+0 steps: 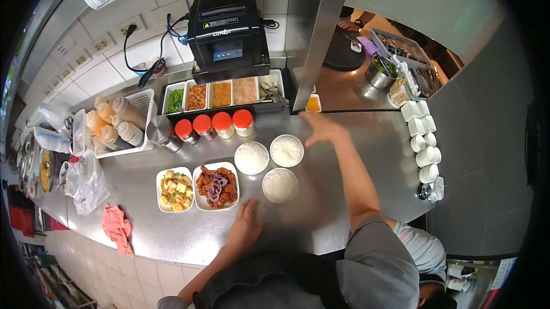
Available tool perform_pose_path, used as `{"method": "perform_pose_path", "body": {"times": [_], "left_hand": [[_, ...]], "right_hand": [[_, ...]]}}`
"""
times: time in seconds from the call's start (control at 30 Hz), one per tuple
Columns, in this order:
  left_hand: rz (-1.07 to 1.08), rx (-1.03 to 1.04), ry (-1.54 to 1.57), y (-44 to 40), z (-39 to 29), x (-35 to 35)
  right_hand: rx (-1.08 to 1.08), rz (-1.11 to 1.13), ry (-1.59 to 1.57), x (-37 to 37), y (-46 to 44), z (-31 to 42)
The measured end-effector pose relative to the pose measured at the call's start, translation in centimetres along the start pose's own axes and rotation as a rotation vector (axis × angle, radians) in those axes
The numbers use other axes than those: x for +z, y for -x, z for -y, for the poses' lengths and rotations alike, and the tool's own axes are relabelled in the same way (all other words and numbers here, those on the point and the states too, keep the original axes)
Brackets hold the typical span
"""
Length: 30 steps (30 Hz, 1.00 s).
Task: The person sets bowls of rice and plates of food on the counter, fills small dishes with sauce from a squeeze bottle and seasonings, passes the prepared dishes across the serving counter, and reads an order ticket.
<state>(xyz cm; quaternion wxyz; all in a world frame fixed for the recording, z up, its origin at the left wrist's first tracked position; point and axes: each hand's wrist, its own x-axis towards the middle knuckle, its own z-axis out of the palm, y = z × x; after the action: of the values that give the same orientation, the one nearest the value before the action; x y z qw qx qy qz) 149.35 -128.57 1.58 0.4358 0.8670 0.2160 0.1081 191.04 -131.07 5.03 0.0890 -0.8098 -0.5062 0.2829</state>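
Observation:
My right hand (325,129) is stretched forward over the steel counter, thumb and fingers apart with nothing in them. Just beyond its fingertips is a small white dish of orange sauce (313,103) beside the steel post. My left hand (245,226) is by the front of the counter, fingers extended and holding nothing. Close to it is a square white dish of glazed brown meat topped with purple onion rings (216,187). Left of that is a white dish of pale cubes with green bits (176,190). Three bowls of white rice (251,158) are grouped between my hands.
Red-lidded jars (223,125) and a steel shaker (163,133) line the back, before a topping tray (220,96) and receipt printer (229,34). A bottle basket (150,105), plastic bag (86,183) and pink cloth (117,229) are left. White dishes (425,156) stack right; another person (421,246) is nearby.

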Motion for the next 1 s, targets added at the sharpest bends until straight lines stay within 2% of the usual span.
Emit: {"method": "perform_pose_path", "body": {"times": [0.03, 0.1, 0.23, 0.33, 0.4, 0.57, 0.77, 0.9, 1.0], "left_hand": [[0.002, -0.019, 0.028, -0.1, 0.8, 0.7], [0.054, -0.086, 0.096, -0.7, 1.6, 1.8], [0.101, -0.248, 0.445, -2.1, 2.9, 4.2], [0.147, -0.364, 0.609, -3.3, 2.1, 4.1], [0.164, -0.365, 0.653, -3.7, 1.4, 3.6], [0.161, -0.403, 0.718, -4.3, 1.4, 3.8], [0.199, -0.451, 0.772, -4.3, 0.6, 3.6], [0.197, -0.391, 0.744, -4.6, 1.0, 4.1], [0.184, -0.413, 0.679, -4.3, 1.2, 5.2]], "right_hand": [[-0.111, 0.043, -0.032, 1.2, 1.5, 1.6], [-0.204, 0.004, 0.121, 3.7, 3.0, 3.9], [-0.215, -0.002, 0.125, 5.1, 3.9, 5.9], [-0.278, -0.072, 0.061, 6.7, 2.7, 5.0], [-0.341, -0.131, 0.030, 7.2, 2.8, 4.4], [-0.159, -0.252, -0.026, 7.6, 5.5, 2.3], [0.083, -0.550, -0.175, 4.4, 6.5, -6.0], [0.333, -0.766, -0.149, -0.3, 3.6, -9.7], [0.462, -0.744, -0.143, -2.6, 0.1, -13.1]]}}
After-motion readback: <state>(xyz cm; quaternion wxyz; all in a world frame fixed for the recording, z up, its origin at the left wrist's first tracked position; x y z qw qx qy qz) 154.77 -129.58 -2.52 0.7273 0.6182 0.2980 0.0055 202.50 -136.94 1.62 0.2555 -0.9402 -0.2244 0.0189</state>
